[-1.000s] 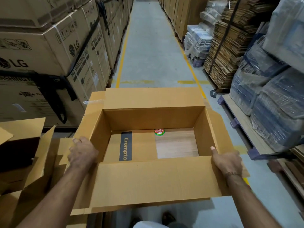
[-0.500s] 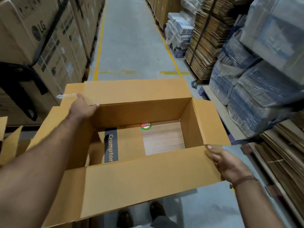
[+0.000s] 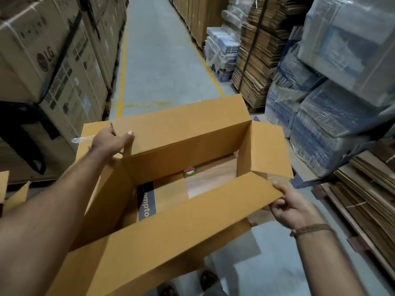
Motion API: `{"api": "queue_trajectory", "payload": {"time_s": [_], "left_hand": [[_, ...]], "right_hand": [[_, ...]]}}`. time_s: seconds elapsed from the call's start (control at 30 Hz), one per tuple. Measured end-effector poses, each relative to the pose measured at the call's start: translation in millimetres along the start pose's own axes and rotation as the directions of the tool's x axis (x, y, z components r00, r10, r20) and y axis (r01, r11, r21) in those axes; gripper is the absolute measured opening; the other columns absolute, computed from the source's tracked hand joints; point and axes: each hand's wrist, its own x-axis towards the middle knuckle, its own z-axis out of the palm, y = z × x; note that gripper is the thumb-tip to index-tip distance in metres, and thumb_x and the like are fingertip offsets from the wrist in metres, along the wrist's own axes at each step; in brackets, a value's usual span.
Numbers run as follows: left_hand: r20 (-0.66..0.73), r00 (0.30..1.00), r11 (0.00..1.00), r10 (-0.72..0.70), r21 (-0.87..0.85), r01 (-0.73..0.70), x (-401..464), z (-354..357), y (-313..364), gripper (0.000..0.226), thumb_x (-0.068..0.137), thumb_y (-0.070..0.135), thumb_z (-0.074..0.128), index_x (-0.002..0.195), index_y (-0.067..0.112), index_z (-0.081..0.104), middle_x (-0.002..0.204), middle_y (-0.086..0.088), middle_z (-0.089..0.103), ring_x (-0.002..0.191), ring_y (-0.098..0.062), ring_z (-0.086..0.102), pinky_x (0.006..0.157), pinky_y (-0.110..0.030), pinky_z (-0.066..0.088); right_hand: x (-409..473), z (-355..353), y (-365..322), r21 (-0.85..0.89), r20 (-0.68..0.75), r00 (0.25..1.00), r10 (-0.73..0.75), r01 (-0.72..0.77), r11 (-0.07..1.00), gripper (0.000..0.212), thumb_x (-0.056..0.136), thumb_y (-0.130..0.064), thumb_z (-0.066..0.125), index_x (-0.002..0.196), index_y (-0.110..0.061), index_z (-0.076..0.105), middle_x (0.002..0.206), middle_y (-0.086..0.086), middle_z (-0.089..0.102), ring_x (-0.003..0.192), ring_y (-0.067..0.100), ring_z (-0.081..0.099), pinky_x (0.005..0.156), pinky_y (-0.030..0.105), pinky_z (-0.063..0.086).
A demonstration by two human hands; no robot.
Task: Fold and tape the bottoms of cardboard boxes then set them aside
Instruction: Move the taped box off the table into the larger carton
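Cardboard box [image 3: 171,238], open side up with flaps spread, is held in the air above the aisle floor [image 3: 162,60]; the right hand [image 3: 295,207] pinches the near flap's right corner. The left hand [image 3: 111,142] grips the far left corner, fingers curled over the edge beside a clear tape strip [image 3: 82,139]. Stacked cartons [image 3: 53,67] line the aisle's left side.

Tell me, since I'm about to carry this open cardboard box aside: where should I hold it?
Probably as now: left hand gripping the far-left corner of the open cardboard box from above, right hand pinching the near flap's right end from the side. Those opposite corners span its length; the splayed flaps alone look floppy, so keep near the folds.
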Motion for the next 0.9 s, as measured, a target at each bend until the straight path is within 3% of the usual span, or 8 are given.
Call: {"api": "queue_trajectory", "payload": {"time_s": [0.07, 0.23, 0.47, 0.53, 0.63, 0.73, 0.8, 0.9], "left_hand": [[0.092, 0.992, 0.996, 0.080, -0.044, -0.076, -7, -3, 9, 0.047, 0.097, 0.050, 0.069, 0.097, 0.004, 0.063, 0.094, -0.014, 0.069, 0.071, -0.032, 0.071, 0.055, -0.039, 0.053], [0.323, 0.914, 0.961, 0.245, -0.202, -0.187, -28, -12, 27, 0.020, 0.099, 0.024, 0.072, 0.113, 0.010, 0.070, 0.106, -0.013, 0.074, 0.075, -0.033, 0.075, 0.076, -0.050, 0.064], [0.649, 0.656, 0.916, 0.386, -0.184, -0.356, -84, -23, 54, 0.024, 0.108, 0.023, 0.057, 0.119, 0.009, 0.074, 0.114, -0.010, 0.077, 0.108, -0.028, 0.073, 0.091, -0.045, 0.062], [0.696, 0.620, 0.901, 0.361, -0.090, -0.424, -98, -21, 61, 0.036, 0.105, 0.037, 0.060, 0.127, 0.010, 0.069, 0.123, -0.011, 0.073, 0.114, -0.030, 0.069, 0.099, -0.048, 0.058], [0.667, 0.660, 0.804, 0.347, 0.150, -0.575, -121, -15, 69, 0.099, 0.074, 0.085, 0.067, 0.148, 0.020, 0.052, 0.143, 0.002, 0.060, 0.126, -0.021, 0.061, 0.107, -0.045, 0.053], [0.628, 0.651, 0.657, 0.426, 0.280, -0.700, -147, 3, 69, 0.125, 0.060, 0.090, 0.073, 0.157, 0.020, 0.036, 0.149, -0.003, 0.055, 0.128, -0.023, 0.058, 0.104, -0.040, 0.055], [0.581, 0.658, 0.594, 0.480, 0.336, -0.731, -159, 18, 66, 0.107, 0.073, 0.077, 0.076, 0.155, 0.021, 0.038, 0.146, -0.003, 0.057, 0.127, -0.022, 0.059, 0.103, -0.039, 0.055], [0.520, 0.638, 0.522, 0.568, 0.371, -0.768, -166, 37, 62, 0.039, 0.095, 0.040, 0.065, 0.130, 0.026, 0.055, 0.117, 0.000, 0.070, 0.103, -0.021, 0.067, 0.087, -0.040, 0.062]], "right_hand": [[0, 22, 1, 0.036, -0.007, 0.998, -0.070, 0.070, 0.997, 0.019, 0.102, -0.016, 0.063, 0.086, -0.019, 0.053, 0.066, -0.003, 0.053, 0.033, 0.003, 0.042, 0.029, 0.014, 0.026], [-1, 67, 2, 0.117, 0.015, 0.986, -0.169, 0.166, 0.979, 0.022, 0.103, -0.015, 0.062, 0.085, -0.016, 0.050, 0.067, -0.002, 0.039, 0.035, 0.005, 0.033, 0.032, 0.015, 0.028], [-1, 107, 7, 0.230, 0.041, 0.983, -0.180, 0.166, 0.959, 0.019, 0.099, -0.023, 0.071, 0.086, -0.016, 0.059, 0.067, -0.004, 0.035, 0.032, 0.004, 0.034, 0.035, 0.014, 0.033], [1, 113, 9, 0.231, 0.022, 0.983, -0.180, 0.170, 0.958, 0.023, 0.095, -0.031, 0.076, 0.088, -0.017, 0.059, 0.073, -0.005, 0.039, 0.039, 0.004, 0.037, 0.036, 0.013, 0.034], [-1, 122, 15, 0.209, -0.012, 0.976, -0.219, 0.216, 0.954, 0.037, 0.092, -0.039, 0.077, 0.084, -0.018, 0.047, 0.079, -0.004, 0.039, 0.043, 0.005, 0.036, 0.040, 0.013, 0.036], [-2, 133, 22, 0.184, -0.053, 0.956, -0.287, 0.292, 0.939, 0.045, 0.089, -0.047, 0.078, 0.094, -0.013, 0.049, 0.079, -0.003, 0.036, 0.031, 0.003, 0.034, 0.037, 0.014, 0.036], [0, 139, 24, 0.160, -0.075, 0.942, -0.328, 0.336, 0.928, 0.053, 0.085, -0.051, 0.080, 0.102, -0.010, 0.051, 0.076, -0.003, 0.039, 0.032, 0.004, 0.035, 0.036, 0.015, 0.037], [1, 144, 23, 0.050, 0.014, 0.935, -0.353, 0.352, 0.935, 0.050, 0.087, -0.054, 0.076, 0.094, -0.009, 0.054, 0.065, -0.002, 0.043, 0.044, 0.007, 0.040, 0.037, 0.016, 0.039]]}}
